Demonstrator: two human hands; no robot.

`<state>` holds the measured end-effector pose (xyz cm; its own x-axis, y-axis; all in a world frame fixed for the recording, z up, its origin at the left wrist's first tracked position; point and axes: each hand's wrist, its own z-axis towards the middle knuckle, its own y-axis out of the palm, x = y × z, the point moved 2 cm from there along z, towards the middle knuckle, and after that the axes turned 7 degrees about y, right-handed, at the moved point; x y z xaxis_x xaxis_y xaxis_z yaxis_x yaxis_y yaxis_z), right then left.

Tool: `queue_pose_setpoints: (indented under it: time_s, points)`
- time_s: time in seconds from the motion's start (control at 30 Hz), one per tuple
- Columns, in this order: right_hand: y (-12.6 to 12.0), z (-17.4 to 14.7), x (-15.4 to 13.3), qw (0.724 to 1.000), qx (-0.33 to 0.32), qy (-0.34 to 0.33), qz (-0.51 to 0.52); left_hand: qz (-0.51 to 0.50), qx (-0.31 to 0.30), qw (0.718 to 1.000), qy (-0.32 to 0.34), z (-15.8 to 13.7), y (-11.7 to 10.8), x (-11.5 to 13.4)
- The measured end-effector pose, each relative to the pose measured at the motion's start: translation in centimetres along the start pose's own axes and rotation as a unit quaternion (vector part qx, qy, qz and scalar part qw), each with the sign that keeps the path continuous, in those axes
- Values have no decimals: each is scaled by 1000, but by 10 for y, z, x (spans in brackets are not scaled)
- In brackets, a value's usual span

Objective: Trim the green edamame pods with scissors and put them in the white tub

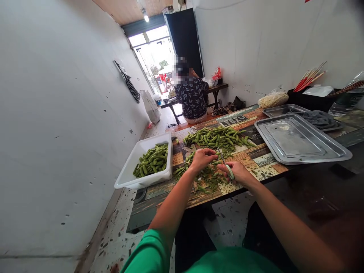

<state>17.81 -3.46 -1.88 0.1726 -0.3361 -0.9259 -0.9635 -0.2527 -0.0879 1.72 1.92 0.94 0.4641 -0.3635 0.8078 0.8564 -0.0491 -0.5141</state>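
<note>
My right hand (239, 173) grips a pair of scissors (229, 171) with pale green handles, the blades pointing up and away from me. Beside the blades, the fingers of my left hand (202, 159) are pinched together; whatever they hold is too small to make out. Both hands are above the table, over scattered green trimmings (212, 181). Just beyond them lies a heap of green bean pods (217, 135), which look like edamame. To the left, a white plastic tub (125, 181) holds more pods (152, 159) and sits at the table's edge.
Metal trays (301, 140) lie on the right of the patterned table (264, 172), with a grey cloth (321, 119) behind. Farther back are a bag of pale sticks (273, 99) and a black box (307, 99) with red-ended sticks. A person (192, 96) sits ahead, facing away.
</note>
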Motion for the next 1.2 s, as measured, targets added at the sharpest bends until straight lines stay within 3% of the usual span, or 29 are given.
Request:
queue_pose_setpoints:
  time_s: [0.2,0.37,0.5,0.57,0.63,1.07,1.13,1.2]
  points:
    - [-2,3,5,998,11,-59,-16,-33,-32,998,-34,-3,0,-2]
    - [-4,1,7,999,18,-45,23,-140,60,988,-40,-3,-5,-1]
    - [1,-5,3,999,12,-25,47,-370,78,918,-117,-2,-1,3]
    - [5,-7,3,999,3,-30,44,-435,84,883,-152,-3,1,8]
    - [9,-7,4,998,0,-46,38,-458,99,869,-161,-4,2,13]
    - [14,-5,7,996,7,-82,26,-431,121,878,-172,-15,10,19]
    - [15,-4,9,997,0,-73,30,-411,125,886,-175,-18,9,17]
    - [15,-3,13,998,-2,-51,47,-353,145,911,-153,-22,-3,15]
